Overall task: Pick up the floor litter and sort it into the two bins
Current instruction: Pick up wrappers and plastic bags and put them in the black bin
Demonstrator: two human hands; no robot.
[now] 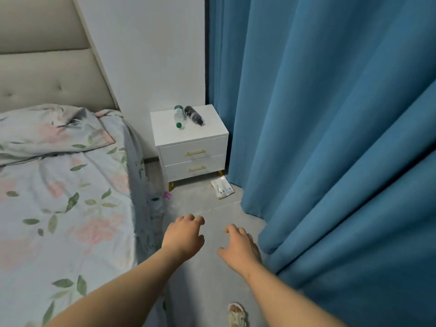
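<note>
Both arms stretched fwd, palms down. L hand (182, 234) & R hand (240, 246) side by side, fingers loosely bent, slightly spread, gripping nothing. Crinkly white wrapper (222, 187) lies flat on smooth grey floor (200, 279), 12 o'clock from R hand, near the glossy white nightstand (192, 159). Small pink scrap (167, 195) at 11 o'clock from L hand, by the floral bedsheet (70, 197). On the nightstand top lie a clear bottle (179, 116) w/ green cap & a dark bottle (194, 115). Pleated blue curtain (330, 138) at 3 o'clock.

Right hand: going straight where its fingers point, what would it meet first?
Probably the white packet on the floor by the nightstand; only bare floor lies before the right hand, though depth is unclear.
</note>
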